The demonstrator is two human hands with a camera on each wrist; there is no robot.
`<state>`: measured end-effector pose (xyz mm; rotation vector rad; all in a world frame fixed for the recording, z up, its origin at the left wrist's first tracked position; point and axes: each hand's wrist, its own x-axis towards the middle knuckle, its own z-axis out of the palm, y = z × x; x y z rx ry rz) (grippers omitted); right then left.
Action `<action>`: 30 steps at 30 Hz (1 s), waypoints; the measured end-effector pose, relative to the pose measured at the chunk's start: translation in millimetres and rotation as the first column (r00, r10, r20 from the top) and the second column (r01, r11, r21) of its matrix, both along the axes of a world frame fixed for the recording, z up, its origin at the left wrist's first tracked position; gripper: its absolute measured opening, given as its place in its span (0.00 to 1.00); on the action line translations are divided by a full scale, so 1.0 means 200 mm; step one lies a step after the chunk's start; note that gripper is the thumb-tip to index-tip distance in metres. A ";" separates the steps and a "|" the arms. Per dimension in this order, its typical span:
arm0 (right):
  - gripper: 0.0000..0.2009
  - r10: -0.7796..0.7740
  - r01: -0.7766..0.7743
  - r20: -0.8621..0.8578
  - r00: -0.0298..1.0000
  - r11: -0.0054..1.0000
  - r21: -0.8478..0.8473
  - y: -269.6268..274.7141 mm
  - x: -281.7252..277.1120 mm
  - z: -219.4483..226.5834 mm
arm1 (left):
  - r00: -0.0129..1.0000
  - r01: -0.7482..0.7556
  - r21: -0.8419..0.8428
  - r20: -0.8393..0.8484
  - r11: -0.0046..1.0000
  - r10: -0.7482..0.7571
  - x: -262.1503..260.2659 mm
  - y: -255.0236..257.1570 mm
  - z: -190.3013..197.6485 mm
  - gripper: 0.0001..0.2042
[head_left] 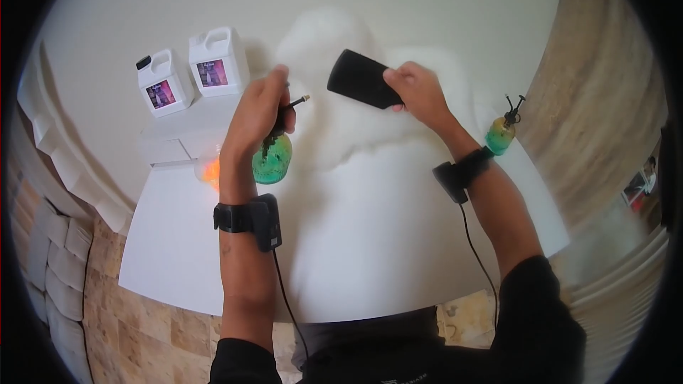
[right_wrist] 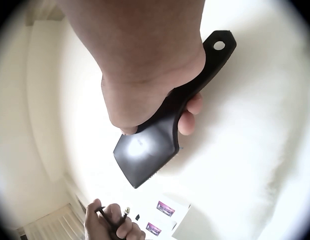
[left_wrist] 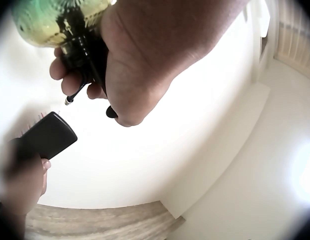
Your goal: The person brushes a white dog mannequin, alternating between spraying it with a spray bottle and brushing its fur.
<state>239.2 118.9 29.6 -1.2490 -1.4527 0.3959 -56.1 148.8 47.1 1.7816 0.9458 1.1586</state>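
Observation:
My left hand (head_left: 255,117) grips a green and yellow glass spray bottle (head_left: 272,162) by its black pump top, the thin nozzle pointing right. In my right hand (head_left: 421,94) is a black paddle hairbrush (head_left: 361,80), held by the handle with its smooth back up. The right wrist view shows the brush's back (right_wrist: 147,147) and the holed handle end sticking out behind the hand. Bristles show along its edge in the left wrist view. Both hands are above a white fluffy fur piece (head_left: 331,32) spread over the white table (head_left: 370,242).
Two white jugs, one with a black cap (head_left: 165,92) and a larger one (head_left: 217,64), stand at the left on a white raised surface (head_left: 167,131). A glowing orange object (head_left: 210,171) is partly behind my left forearm. Another green and yellow pump bottle (head_left: 501,138) stands beyond my right wrist.

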 end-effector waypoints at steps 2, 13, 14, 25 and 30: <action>0.20 -0.004 0.004 -0.015 1.000 1.000 -0.019 -0.02 0.00 -0.07 | 1.000 0.002 -0.010 -0.008 1.000 -0.002 0.00 0.01 -0.01 0.26; 0.15 0.250 -0.076 0.253 0.935 0.835 -0.545 -0.15 0.09 -0.30 | 0.970 0.065 -0.141 -0.222 0.988 -0.095 0.01 0.00 -0.03 0.25; 0.15 0.253 -0.078 0.254 0.934 0.835 -0.545 -0.15 0.09 -0.29 | 0.966 0.076 -0.149 -0.233 0.986 -0.109 0.02 0.02 -0.05 0.25; 0.21 0.046 -0.039 -0.178 0.983 0.998 0.043 -0.07 0.05 0.03 | 0.970 -0.019 0.094 0.241 0.995 -0.004 0.19 0.12 -0.05 0.28; 0.21 0.025 -0.022 -0.178 0.984 1.000 0.022 -0.03 0.10 -0.09 | 0.995 0.022 0.079 0.092 0.997 -0.029 0.21 0.10 -0.06 0.27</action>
